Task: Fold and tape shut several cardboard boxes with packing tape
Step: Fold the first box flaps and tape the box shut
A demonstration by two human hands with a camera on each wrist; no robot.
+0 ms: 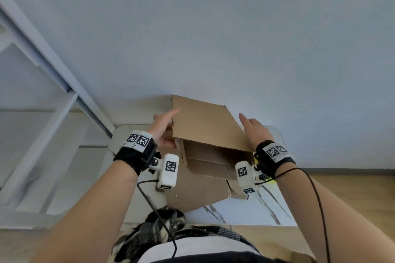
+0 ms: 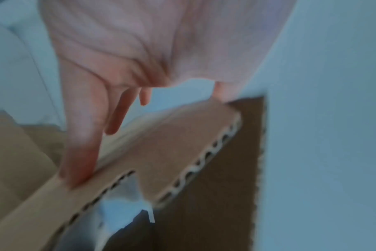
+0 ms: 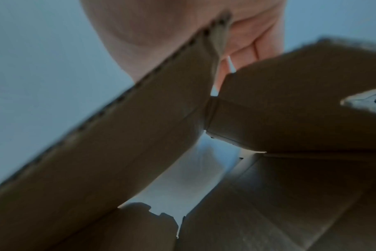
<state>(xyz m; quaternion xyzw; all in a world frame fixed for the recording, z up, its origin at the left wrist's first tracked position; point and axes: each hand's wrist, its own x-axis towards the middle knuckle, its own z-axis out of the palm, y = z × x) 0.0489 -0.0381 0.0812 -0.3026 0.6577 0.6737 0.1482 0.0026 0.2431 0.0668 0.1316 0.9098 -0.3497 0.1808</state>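
Note:
A brown cardboard box (image 1: 205,126) lies tipped on its side, its open end facing me and its flaps loose. My left hand (image 1: 164,124) is at the box's left side with straight fingers. In the left wrist view one of its fingertips (image 2: 75,169) presses on the corrugated edge of a flap (image 2: 178,149). My right hand (image 1: 254,130) rests against the box's right side with one finger stretched forward. The right wrist view shows the palm (image 3: 161,25) against a flap edge (image 3: 118,152); its fingers are mostly hidden behind cardboard. No tape is in view.
The box rests on a white surface with dark streaks (image 1: 235,209). A plain white wall (image 1: 213,28) stands close behind it. A white frame (image 1: 53,113) slants along the left. Wooden floor (image 1: 352,188) shows at the right.

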